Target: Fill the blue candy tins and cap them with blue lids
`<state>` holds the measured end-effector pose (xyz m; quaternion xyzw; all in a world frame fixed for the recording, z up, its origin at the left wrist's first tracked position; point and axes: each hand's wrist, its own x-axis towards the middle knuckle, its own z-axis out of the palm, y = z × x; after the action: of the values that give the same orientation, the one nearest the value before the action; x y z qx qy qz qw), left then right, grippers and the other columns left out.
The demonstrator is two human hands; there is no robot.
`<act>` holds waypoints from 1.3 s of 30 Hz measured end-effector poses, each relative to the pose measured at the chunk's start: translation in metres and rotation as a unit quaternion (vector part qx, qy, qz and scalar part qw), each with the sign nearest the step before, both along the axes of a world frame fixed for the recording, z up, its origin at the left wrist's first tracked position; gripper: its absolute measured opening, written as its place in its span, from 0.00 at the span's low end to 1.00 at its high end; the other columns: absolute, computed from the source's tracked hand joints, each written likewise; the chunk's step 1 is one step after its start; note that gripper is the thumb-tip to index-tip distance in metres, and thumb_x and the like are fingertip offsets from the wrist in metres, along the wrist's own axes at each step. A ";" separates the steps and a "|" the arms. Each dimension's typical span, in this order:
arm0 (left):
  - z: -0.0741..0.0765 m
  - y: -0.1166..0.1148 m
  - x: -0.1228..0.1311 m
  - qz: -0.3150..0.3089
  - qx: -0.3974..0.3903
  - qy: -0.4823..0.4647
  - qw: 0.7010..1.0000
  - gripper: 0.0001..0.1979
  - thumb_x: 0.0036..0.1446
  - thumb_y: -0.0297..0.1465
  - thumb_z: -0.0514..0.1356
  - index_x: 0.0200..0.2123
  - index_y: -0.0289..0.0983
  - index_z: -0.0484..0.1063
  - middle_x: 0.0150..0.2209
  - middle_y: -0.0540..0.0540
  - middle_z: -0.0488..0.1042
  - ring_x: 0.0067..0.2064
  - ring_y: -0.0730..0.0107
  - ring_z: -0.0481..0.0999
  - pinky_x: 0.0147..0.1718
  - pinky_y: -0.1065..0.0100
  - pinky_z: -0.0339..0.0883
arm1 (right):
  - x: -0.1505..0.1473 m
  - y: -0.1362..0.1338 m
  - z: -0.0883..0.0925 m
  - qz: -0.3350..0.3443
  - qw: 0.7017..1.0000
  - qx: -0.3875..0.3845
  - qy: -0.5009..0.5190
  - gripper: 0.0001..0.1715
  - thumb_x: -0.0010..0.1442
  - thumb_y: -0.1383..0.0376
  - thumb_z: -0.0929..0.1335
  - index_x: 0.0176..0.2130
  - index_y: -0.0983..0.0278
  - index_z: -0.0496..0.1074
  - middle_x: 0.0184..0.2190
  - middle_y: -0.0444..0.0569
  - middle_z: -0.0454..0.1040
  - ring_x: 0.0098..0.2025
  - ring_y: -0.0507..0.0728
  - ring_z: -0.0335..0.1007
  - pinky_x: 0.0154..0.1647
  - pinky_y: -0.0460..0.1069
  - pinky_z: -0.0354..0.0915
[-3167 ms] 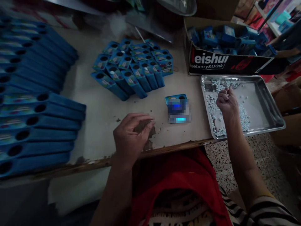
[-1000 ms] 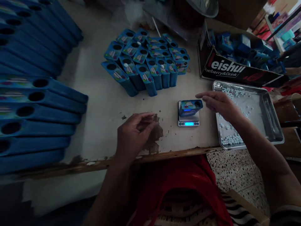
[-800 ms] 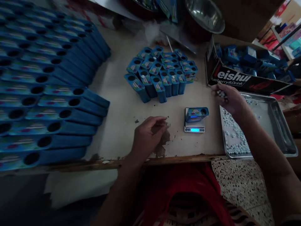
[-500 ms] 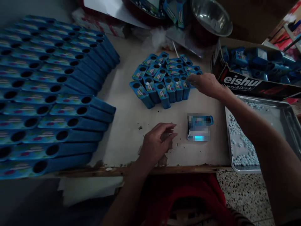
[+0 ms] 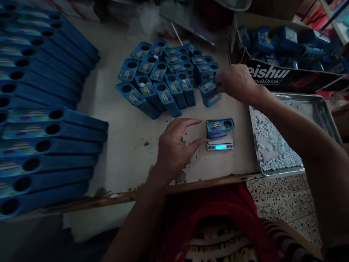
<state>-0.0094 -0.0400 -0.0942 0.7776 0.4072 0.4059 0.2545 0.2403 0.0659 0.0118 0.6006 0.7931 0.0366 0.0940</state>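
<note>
My left hand (image 5: 177,143) is open, thumb and fingers apart in a wide curve, just left of a small digital scale (image 5: 220,143) with a lit blue display. A blue candy box (image 5: 218,126) with a round hole in its top stands on the scale. My right hand (image 5: 237,80) is farther back, its fingers closed at the right edge of another blue candy box (image 5: 209,95), partly blurred. That box stands slightly apart from a cluster of similar boxes (image 5: 166,95); white candies show at the holes of a few.
Rows of blue boxes (image 5: 51,145) fill the left side of the table (image 5: 122,156). On the right, a metal tray (image 5: 289,173) holds small pale candies. Behind it stands a black cardboard carton (image 5: 294,78) of blue boxes. The table's wooden front edge (image 5: 207,182) is chipped.
My right hand has drawn a box slightly forward from the cluster's right side. My left hand's fingers have spread wider and come closer to the scale. The camera view has shifted.
</note>
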 end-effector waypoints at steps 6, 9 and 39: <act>0.017 0.016 0.069 -0.070 0.082 0.150 0.983 0.33 0.59 0.38 0.76 0.64 0.38 0.74 0.61 0.37 0.78 0.64 0.42 0.75 0.66 0.46 0.69 | 0.038 -0.063 0.007 -0.132 0.990 0.052 0.014 0.19 0.75 0.58 0.69 0.49 0.69 0.85 0.42 0.59 0.84 0.47 0.65 0.77 0.47 0.55 0.62; 0.023 0.015 0.085 -0.094 0.026 0.231 0.968 0.27 0.59 0.30 0.75 0.60 0.37 0.77 0.56 0.36 0.81 0.61 0.43 0.78 0.59 0.49 0.74 | 0.044 -0.090 -0.001 -0.147 0.987 0.059 0.029 0.19 0.73 0.57 0.69 0.49 0.65 0.86 0.42 0.58 0.85 0.44 0.65 0.78 0.43 0.54 0.60; 0.095 0.074 -0.129 0.185 0.078 0.168 0.965 0.27 0.54 0.38 0.78 0.56 0.38 0.83 0.50 0.52 0.86 0.48 0.63 0.82 0.60 0.54 0.77 | 0.102 -0.148 -0.069 -0.324 0.524 0.014 0.788 0.22 0.49 0.53 0.81 0.31 0.58 0.69 0.21 0.36 0.59 0.21 0.47 0.38 0.19 0.44 0.40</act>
<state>-0.1380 0.0338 0.0013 0.7629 0.5482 0.3402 0.0418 0.3427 -0.0825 -0.0574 0.6015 0.2943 -0.4737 -0.5720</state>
